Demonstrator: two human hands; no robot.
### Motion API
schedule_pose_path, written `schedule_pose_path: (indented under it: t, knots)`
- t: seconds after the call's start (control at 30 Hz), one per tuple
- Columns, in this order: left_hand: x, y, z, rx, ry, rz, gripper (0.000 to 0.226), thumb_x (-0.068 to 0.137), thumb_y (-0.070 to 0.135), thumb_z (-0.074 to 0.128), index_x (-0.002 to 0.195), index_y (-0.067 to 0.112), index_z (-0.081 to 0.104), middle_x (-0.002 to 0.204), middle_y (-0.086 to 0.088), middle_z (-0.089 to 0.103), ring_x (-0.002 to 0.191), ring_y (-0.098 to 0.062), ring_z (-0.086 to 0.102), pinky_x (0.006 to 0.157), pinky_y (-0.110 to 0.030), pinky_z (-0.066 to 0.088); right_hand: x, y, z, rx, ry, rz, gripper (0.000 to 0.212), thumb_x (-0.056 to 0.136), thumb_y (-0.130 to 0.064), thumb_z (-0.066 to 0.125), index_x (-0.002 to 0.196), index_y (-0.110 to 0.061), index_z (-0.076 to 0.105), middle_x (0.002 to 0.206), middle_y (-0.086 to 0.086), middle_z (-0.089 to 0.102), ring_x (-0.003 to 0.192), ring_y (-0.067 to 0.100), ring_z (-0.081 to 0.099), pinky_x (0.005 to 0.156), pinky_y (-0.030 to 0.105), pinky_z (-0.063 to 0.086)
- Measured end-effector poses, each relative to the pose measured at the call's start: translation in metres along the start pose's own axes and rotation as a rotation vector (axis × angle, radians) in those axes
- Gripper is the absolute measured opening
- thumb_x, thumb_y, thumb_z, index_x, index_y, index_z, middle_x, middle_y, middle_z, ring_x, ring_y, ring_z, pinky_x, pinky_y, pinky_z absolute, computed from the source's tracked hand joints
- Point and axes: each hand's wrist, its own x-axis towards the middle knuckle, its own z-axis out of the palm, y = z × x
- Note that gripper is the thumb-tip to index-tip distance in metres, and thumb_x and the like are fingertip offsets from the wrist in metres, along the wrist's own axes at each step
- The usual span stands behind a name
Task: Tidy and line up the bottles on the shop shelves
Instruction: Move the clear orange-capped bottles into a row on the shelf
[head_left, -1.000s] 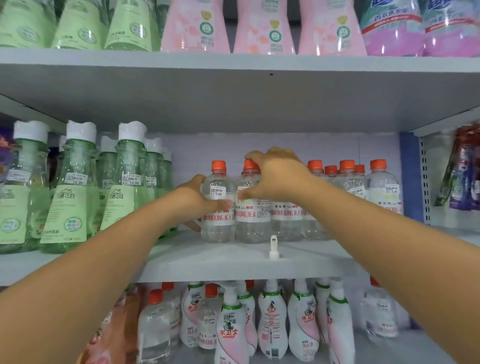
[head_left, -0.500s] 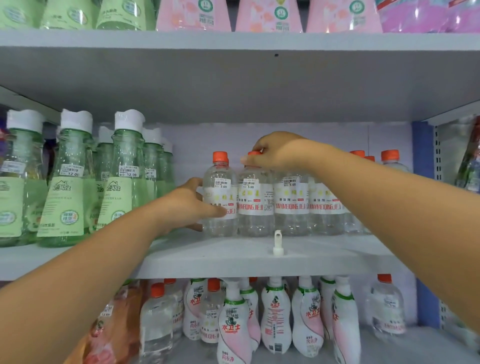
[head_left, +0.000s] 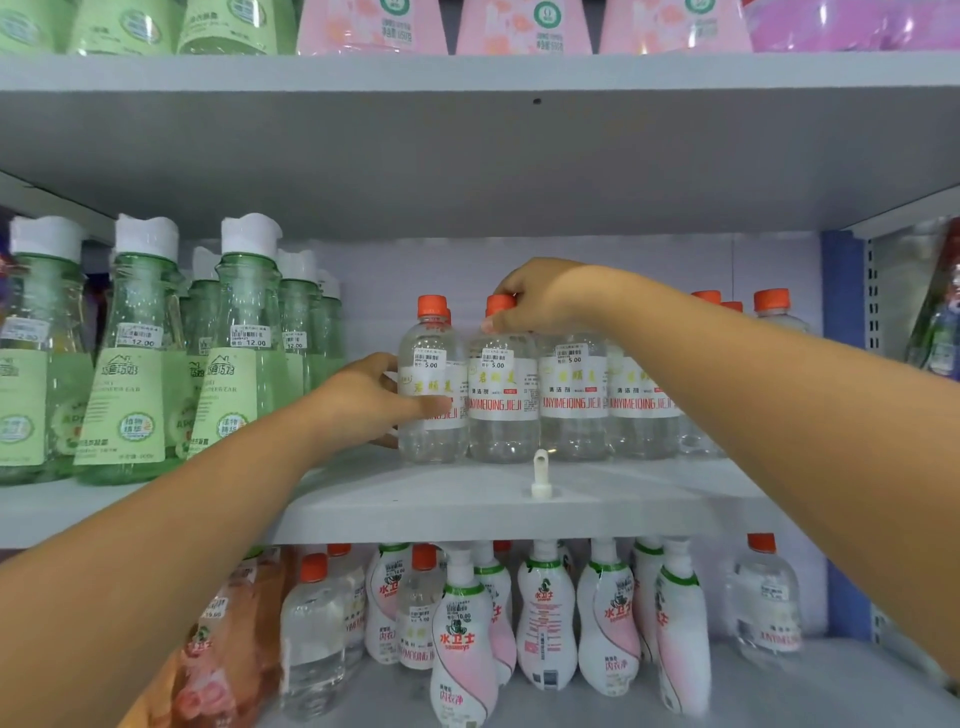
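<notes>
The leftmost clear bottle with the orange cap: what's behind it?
Behind the leftmost clear bottle another orange cap peeks out; that rear bottle's body is hidden.

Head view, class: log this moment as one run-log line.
left hand: grips end clear bottle | right hand: pinches orange cap of second bottle | middle shelf: front row upright

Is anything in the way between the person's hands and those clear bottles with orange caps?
No. The left hand already grips the leftmost clear bottle, and the right hand pinches the next bottle at its orange cap.
</notes>
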Motion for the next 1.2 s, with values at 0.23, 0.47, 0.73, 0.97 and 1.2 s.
schedule_pose_path:
  t: [0.23,0.47,0.73,0.97,1.2]
  knots:
    - [0.005,-0.005,-0.002,-0.072,-0.007,0.018,0.064,0.074,0.039,0.091,0.123,0.030,0.049,0.109,0.004,0.069,0.073,0.001,0.074,0.057,-0.016,0.058,0.004,0.005,0.003,0.000,0.016,-0.027,0.050,0.094,-0.060,0.062,0.131,-0.027,0.064,0.123,-0.004,0.067,0.108,0.021,0.062,0.093,0.036,0.050]
    - [0.007,-0.006,0.000,-0.052,-0.024,0.005,0.059,0.078,0.042,0.088,0.124,0.032,0.052,0.111,0.006,0.069,0.090,-0.008,0.073,0.068,-0.026,0.063,-0.007,0.056,-0.005,0.044,0.107,0.039,0.043,0.099,-0.052,0.057,0.134,-0.029,0.065,0.136,-0.009,0.064,0.106,0.014,0.055,0.088,0.031,0.042]
    - [0.010,-0.008,0.000,-0.040,-0.029,-0.001,0.062,0.079,0.040,0.087,0.127,0.035,0.048,0.113,0.005,0.070,0.095,-0.011,0.075,0.079,-0.033,0.064,-0.004,0.064,-0.004,0.052,0.105,0.057,0.037,0.096,-0.054,0.061,0.119,-0.029,0.074,0.123,-0.008,0.069,0.105,0.019,0.060,0.084,0.033,0.045]
    - [0.008,-0.007,0.000,-0.055,-0.029,-0.010,0.074,0.082,0.035,0.086,0.141,0.032,0.043,0.117,0.006,0.068,0.100,-0.012,0.072,0.077,-0.029,0.061,-0.004,0.060,-0.005,-0.001,0.088,0.093,0.040,0.097,-0.058,0.058,0.116,-0.027,0.074,0.118,-0.004,0.070,0.106,0.023,0.062,0.090,0.036,0.052]
    - [0.007,-0.005,0.000,-0.056,-0.042,-0.014,0.076,0.085,0.034,0.084,0.148,0.026,0.041,0.119,0.006,0.067,0.100,-0.012,0.072,0.070,-0.023,0.059,-0.009,0.052,-0.006,-0.072,0.077,0.123,0.048,0.099,-0.058,0.053,0.127,-0.023,0.069,0.129,0.001,0.066,0.113,0.027,0.061,0.100,0.042,0.052]
